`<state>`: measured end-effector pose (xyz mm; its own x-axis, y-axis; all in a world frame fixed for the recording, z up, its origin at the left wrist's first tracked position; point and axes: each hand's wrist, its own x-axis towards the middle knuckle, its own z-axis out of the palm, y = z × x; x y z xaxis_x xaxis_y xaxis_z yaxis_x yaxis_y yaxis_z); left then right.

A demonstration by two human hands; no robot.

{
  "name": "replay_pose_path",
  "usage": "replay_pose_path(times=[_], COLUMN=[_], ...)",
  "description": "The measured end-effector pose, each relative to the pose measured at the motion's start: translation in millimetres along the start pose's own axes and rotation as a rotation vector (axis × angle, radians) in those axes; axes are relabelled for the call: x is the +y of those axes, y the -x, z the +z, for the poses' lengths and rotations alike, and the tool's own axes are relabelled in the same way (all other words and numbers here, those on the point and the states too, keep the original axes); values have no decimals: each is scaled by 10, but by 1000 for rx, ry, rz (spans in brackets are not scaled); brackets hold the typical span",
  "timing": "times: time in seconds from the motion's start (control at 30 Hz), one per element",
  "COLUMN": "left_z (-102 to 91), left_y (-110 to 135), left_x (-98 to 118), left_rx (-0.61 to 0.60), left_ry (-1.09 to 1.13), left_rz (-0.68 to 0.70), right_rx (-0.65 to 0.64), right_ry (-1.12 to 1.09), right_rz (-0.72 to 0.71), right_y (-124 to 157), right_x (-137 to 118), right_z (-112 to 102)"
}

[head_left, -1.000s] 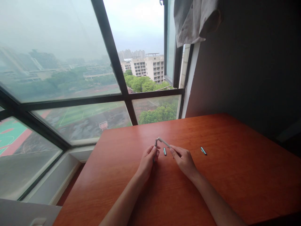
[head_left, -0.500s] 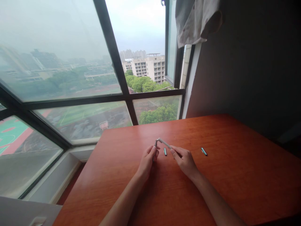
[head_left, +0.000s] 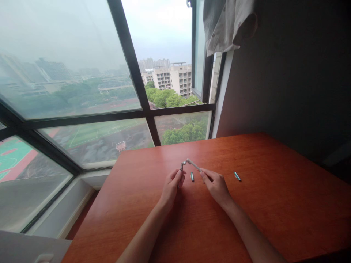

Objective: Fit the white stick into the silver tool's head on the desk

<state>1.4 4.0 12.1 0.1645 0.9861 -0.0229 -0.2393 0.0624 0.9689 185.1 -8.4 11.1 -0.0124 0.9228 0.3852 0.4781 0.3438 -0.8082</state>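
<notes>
My left hand (head_left: 172,184) is closed around a metal razor handle (head_left: 181,166), whose bent silver neck sticks up past the fingertips. Between the thumb and fingers of my right hand (head_left: 216,184) is a slim pale stick that looks like a toothbrush (head_left: 194,165). Its far end points up and left, close to the razor's neck; whether they touch I cannot tell. A small green-and-black razor cartridge (head_left: 192,176) lies on the table between my hands. Another such cartridge (head_left: 237,176) lies to the right of my right hand.
The reddish-brown wooden table (head_left: 285,197) spreads under both arms. Beyond its far edge stand dark-framed windows (head_left: 109,116), one pane swung open. A grey cloth (head_left: 227,29) hangs at the upper right, beside a dark wall (head_left: 287,80).
The toothbrush tip has shifted slightly up and right, away from the razor's neck. My right hand has moved a little to the right; both hands keep their holds.
</notes>
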Motion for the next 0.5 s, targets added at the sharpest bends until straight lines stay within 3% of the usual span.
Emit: replay_pose_path(times=[0.23, 0.5], left_z=[-24, -40], left_y=[-8, 1], left_x=[27, 60], left_rx=[44, 24], left_ry=[-121, -122], left_rz=[80, 87], right_rx=[-63, 17], right_ry=[-45, 0], right_rz=[-60, -43], right_y=[14, -5], right_x=[-60, -15], right_z=[-23, -28])
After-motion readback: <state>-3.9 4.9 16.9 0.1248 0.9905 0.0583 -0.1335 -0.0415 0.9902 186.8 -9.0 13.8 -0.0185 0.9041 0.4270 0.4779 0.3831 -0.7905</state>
